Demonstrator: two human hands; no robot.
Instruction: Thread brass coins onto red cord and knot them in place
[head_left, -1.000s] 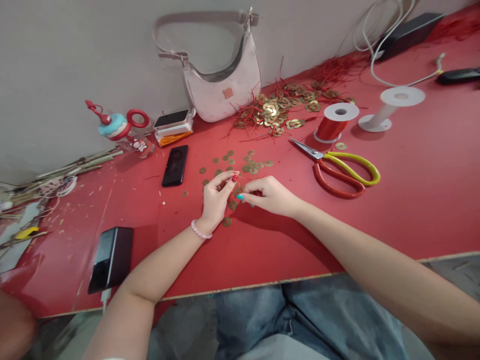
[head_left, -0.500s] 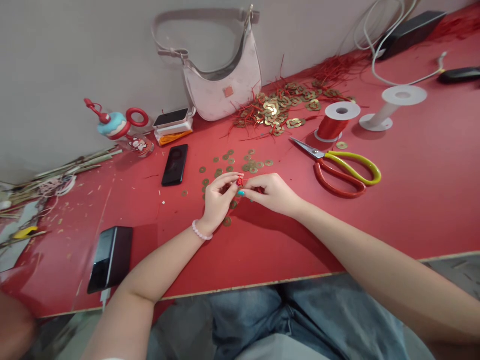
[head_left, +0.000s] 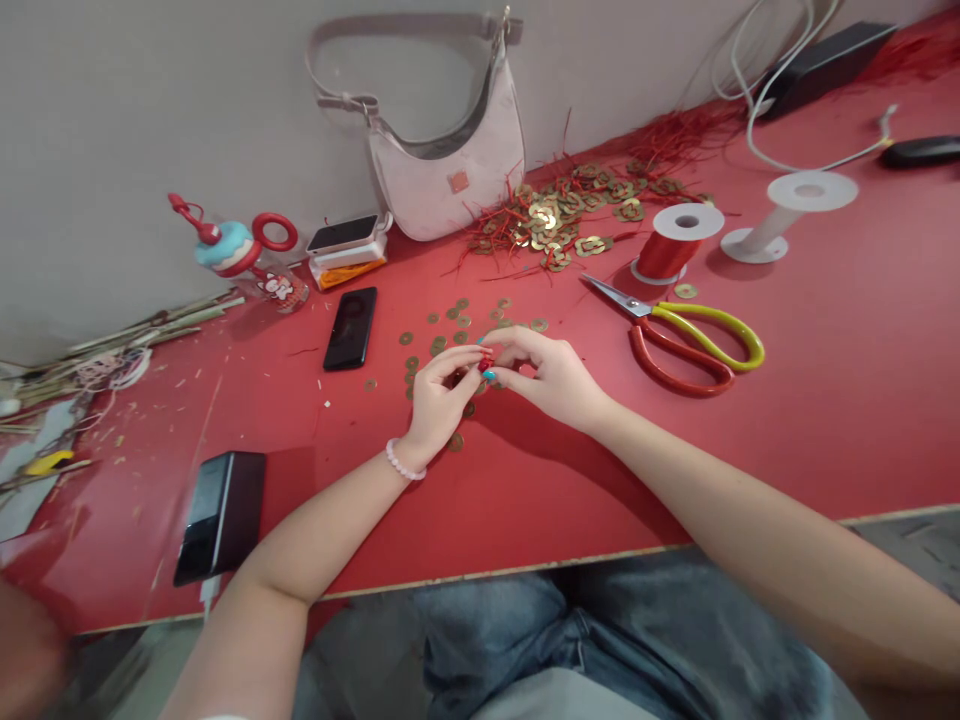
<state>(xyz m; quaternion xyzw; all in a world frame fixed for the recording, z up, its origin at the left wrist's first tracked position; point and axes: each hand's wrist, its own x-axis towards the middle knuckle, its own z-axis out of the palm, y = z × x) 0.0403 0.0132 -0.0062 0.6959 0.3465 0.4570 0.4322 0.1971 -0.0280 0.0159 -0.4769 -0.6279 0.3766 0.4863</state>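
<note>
Plain grey wall (head_left: 150,100) all across the back, and up against it there's the broad red table (head_left: 420,530), pale along its front edge, soft light on its top, grey floor (head_left: 922,555) peeking out below!

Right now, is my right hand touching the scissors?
Apart. The head view shows a strip of red tabletop between your right hand and the scissors, which lie beyond it to the right.

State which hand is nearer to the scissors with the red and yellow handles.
Right. The right hand is to the left of the scissors; the left hand is farther left, on the right hand's far side from them.
</note>
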